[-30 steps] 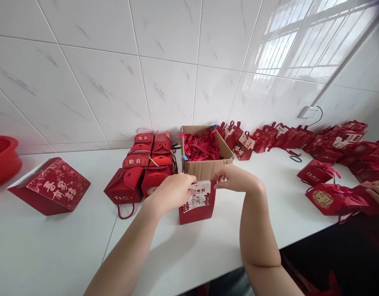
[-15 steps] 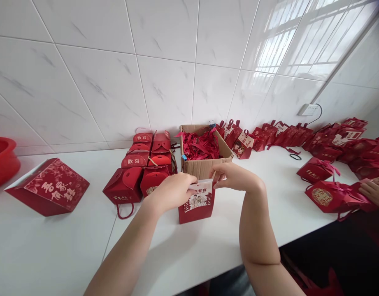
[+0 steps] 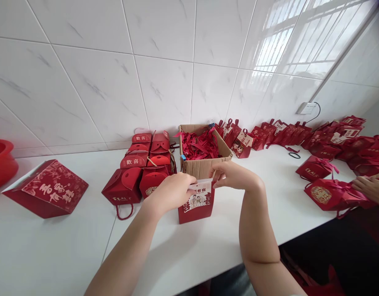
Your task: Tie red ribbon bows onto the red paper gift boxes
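Note:
A red paper gift box with a printed white couple picture stands upright on the white table in front of me. My left hand grips its top left edge, thumb and fingers closed on the pale upper flap. At the top right corner, my right hand pinches the same box. Just behind it sits an open cardboard carton full of dark red ribbons. The inside of the gift box is hidden from me.
Left of the carton, several folded red boxes stand in rows. Farther left lie a larger red box and a red basin. Ribboned boxes crowd the right side, where another person's hand touches one.
My hands keep the same hold on the gift box. The other person's hand at the right has shifted slightly on the ribboned box, and the view has moved a little.

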`<state>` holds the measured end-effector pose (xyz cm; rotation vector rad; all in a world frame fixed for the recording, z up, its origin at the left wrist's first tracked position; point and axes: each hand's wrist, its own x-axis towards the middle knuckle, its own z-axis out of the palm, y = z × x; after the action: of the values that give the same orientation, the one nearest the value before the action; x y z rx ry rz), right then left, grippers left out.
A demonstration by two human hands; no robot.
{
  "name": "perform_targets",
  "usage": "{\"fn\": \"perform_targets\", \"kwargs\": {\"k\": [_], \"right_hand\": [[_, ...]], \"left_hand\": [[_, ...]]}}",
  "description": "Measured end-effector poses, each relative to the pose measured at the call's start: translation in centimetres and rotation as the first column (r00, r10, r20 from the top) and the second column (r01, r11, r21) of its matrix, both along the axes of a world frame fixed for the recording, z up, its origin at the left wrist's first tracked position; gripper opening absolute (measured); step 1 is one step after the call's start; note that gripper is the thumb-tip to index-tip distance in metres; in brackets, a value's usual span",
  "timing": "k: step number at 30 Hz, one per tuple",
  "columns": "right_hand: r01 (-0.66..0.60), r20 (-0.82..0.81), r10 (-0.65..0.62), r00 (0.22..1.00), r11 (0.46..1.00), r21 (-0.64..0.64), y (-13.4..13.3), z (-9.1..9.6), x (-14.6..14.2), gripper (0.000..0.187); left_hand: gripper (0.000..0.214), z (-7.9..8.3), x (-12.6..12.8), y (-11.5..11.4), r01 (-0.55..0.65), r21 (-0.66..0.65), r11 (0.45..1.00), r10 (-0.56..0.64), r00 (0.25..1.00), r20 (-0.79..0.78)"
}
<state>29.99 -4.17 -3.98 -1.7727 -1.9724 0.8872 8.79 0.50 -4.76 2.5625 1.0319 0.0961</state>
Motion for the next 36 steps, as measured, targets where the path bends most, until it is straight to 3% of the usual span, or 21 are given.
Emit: {"fn": "perform_targets", "kwargs": {"k": [5,18,24,27,31,36], "right_hand": [[0.006,0.004,-0.006,1.000,1.000,0.000,0.0,0.2,-0.1,0.018],[0.005,0.048,-0.005,0.999,1.000,0.000,-0.2,0.3,0.0,0.018],[-0.119,0.103,0.104,0.989,0.982,0.147,-0.7,0.6,-0.3,0.033],[-0.124,0.072,0.112,0.991,0.973,0.196,-0.4,0.6,-1.4,0.025],[-0.152,0.077,0.142,0.987,0.975,0.159,0.4,0.0,-2.6,0.013],[-0.037,0.140,0.021,0.990,0.993,0.116,1.0,-0.6,-3.0,0.009]], "left_hand": [[0.016,0.1,0.1,-0.1,0.018,0.033,0.999,-0.018,1.000,-0.001],[0.019,-0.3,0.3,0.0,-0.032,-0.039,0.999,0.032,0.999,-0.008],[0.021,-0.1,0.4,-0.3,-0.075,-0.048,0.996,0.073,0.997,-0.028],[0.020,-0.2,0.3,-0.2,-0.063,-0.060,0.996,0.063,0.998,-0.010],[0.017,-0.2,0.3,-0.1,-0.059,-0.063,0.996,0.057,0.998,-0.036],[0.018,0.0,0.4,-0.1,-0.040,-0.028,0.999,0.039,0.998,-0.051]]}}
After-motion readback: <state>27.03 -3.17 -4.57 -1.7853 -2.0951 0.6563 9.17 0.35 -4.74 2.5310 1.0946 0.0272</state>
